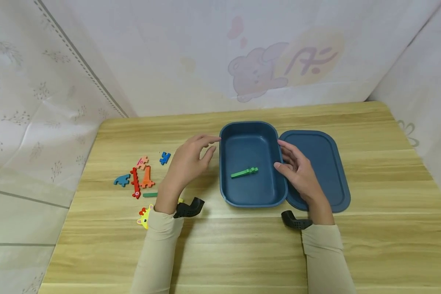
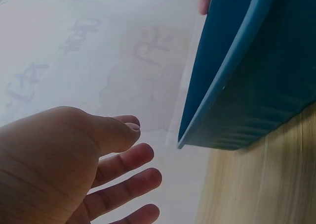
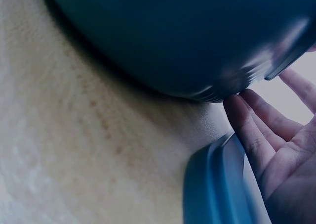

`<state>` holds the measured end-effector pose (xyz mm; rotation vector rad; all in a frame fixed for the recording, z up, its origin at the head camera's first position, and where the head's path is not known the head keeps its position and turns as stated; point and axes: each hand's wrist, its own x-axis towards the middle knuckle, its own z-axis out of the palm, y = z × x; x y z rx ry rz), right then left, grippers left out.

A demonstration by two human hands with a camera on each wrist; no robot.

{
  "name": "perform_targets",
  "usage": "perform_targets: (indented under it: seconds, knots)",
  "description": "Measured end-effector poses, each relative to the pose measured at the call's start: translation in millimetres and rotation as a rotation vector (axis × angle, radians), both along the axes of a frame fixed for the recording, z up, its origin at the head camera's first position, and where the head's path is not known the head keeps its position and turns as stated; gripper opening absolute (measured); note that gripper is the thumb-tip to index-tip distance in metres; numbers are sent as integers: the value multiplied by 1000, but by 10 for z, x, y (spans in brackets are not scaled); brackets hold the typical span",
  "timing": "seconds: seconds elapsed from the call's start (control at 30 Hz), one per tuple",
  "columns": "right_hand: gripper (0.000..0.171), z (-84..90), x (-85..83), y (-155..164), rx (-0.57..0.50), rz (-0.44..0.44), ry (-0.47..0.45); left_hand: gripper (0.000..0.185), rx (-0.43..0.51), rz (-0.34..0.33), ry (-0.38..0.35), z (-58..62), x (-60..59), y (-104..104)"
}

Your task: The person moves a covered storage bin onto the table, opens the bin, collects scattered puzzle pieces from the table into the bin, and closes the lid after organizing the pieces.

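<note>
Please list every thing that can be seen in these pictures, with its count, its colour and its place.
box: 1, dark blue, table centre, open
green piece: 1, green, inside the box
lid: 1, dark blue, flat on the table, right of the box
puzzle pieces: several, blue, pink, red, orange, green, yellow, on the table left of the box
table: 1, light wood
left hand: 1, fingers relaxed, at the box's left rim, holds nothing
right hand: 1, fingers straight, at the box's right wall, above the lid
</note>
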<state>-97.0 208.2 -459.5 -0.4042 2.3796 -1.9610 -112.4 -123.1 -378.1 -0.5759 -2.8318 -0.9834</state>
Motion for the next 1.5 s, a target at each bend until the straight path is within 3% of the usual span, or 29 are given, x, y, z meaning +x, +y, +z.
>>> perform_targets:
  seconds: [1.5]
  knots:
    - [62,19,0,-25,16,-6,-27,35,-11,84,-89,-100,-102,-277]
